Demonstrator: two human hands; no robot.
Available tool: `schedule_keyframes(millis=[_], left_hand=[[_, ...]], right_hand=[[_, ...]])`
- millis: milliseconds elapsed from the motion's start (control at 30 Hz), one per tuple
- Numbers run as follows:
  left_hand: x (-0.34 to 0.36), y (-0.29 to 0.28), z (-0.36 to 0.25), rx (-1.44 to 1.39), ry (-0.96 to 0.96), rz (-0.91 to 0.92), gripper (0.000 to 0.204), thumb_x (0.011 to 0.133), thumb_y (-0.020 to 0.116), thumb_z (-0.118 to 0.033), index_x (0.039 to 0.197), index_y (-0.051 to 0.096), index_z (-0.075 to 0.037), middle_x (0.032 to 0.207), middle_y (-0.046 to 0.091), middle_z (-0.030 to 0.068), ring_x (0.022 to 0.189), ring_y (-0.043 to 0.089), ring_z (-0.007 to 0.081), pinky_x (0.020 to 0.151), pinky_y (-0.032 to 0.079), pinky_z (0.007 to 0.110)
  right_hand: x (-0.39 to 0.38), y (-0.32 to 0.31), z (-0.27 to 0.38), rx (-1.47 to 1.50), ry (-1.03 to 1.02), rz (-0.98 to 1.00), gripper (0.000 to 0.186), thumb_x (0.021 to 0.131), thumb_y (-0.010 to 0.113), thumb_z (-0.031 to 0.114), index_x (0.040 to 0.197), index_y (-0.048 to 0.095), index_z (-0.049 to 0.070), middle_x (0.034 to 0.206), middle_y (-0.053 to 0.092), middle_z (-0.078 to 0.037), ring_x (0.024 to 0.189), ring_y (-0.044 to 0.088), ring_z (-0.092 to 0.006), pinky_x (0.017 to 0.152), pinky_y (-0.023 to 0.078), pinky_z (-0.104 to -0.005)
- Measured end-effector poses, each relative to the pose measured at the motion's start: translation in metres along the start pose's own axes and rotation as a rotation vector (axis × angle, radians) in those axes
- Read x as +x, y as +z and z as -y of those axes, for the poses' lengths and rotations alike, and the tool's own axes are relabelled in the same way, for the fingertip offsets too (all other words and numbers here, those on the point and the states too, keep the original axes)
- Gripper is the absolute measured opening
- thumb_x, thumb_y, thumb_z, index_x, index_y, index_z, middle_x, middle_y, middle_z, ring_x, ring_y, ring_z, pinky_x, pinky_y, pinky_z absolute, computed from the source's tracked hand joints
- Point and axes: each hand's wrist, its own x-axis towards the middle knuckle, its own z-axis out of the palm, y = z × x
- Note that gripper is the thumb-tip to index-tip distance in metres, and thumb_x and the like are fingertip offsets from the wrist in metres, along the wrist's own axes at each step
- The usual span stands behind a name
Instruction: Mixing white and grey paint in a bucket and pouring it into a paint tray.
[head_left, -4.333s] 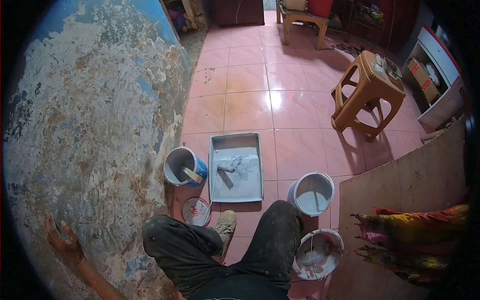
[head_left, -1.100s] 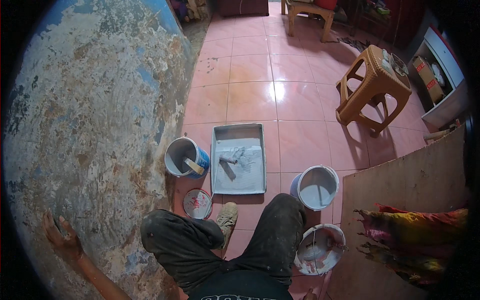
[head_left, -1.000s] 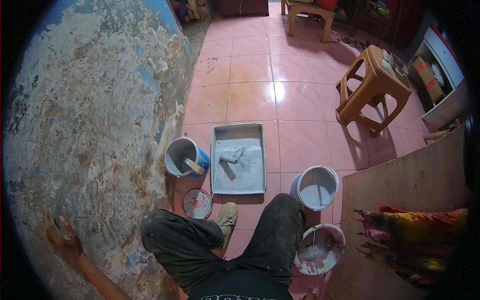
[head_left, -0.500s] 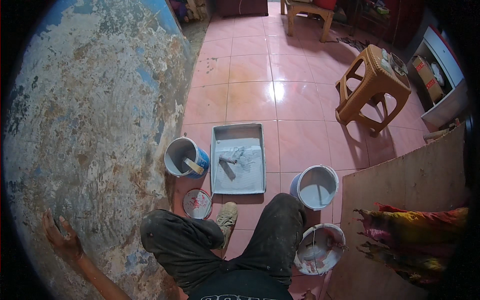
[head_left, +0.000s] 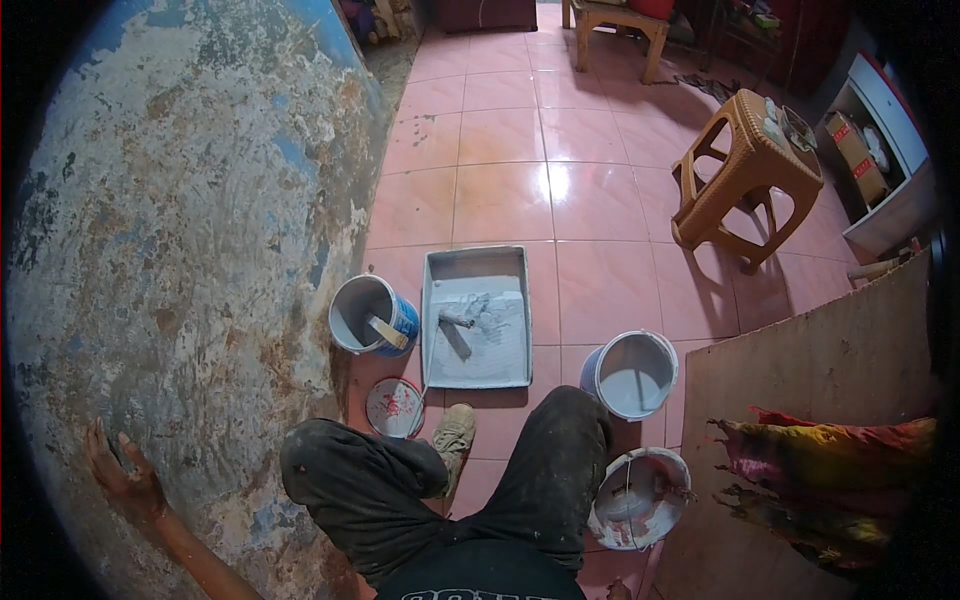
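My left hand (head_left: 128,478) rests against the peeling, blue-and-grey wall (head_left: 200,270), its fingers apart and nothing in it. My right hand does not show clearly; a small skin-toned bit at the lower edge, beside my right thigh, is too cut off to tell. In front of my knees lies a paint tray (head_left: 475,376) with pale grey paint smeared over its bottom. A short, dark, stick-like piece (head_left: 457,320) lies in it. Left of the tray, a blue-and-white paint bucket (head_left: 400,322) has a pale brush handle (head_left: 387,331) inside.
A red-spotted round lid (head_left: 394,406) lies near my left knee. Right of my knee stand a bucket of pale paint (head_left: 634,378) and a stained pail (head_left: 640,500). Beyond are a brown plastic stool (head_left: 745,180) and a board (head_left: 800,340) with a colourful cloth (head_left: 830,460).
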Motion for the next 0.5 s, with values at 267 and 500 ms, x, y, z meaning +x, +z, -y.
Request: schedule_keyframes(millis=[267,500], left_hand=[[0.0012,0.0012,-0.0024,-0.019,0.007,-0.009,0.038,0.105,0.052,-0.027,0.127,0.062,0.001,0.131,0.062,0.0179,0.126,0.057,0.0355,0.104,0.047,0.048],[-0.0012,0.0015,0.0015,0.016,0.009,-0.005,0.037,0.105,0.051,-0.028,0.127,0.062,0.0,0.131,0.063,0.0158,0.126,0.057,0.0345,0.104,0.047,0.048]], right_hand=[[0.0028,0.0037,0.0012,-0.005,0.019,0.016,0.059,0.09,0.051,0.072,0.072,0.057,0.016,0.057,0.043,0.0,0.043,0.037,-0.0177,0.042,0.03,-0.0348],[0.0046,0.0066,-0.0014,-0.008,0.037,0.033,0.06,0.089,0.051,0.073,0.071,0.056,0.016,0.055,0.042,0.001,0.042,0.036,-0.0174,0.041,0.029,-0.0347]])
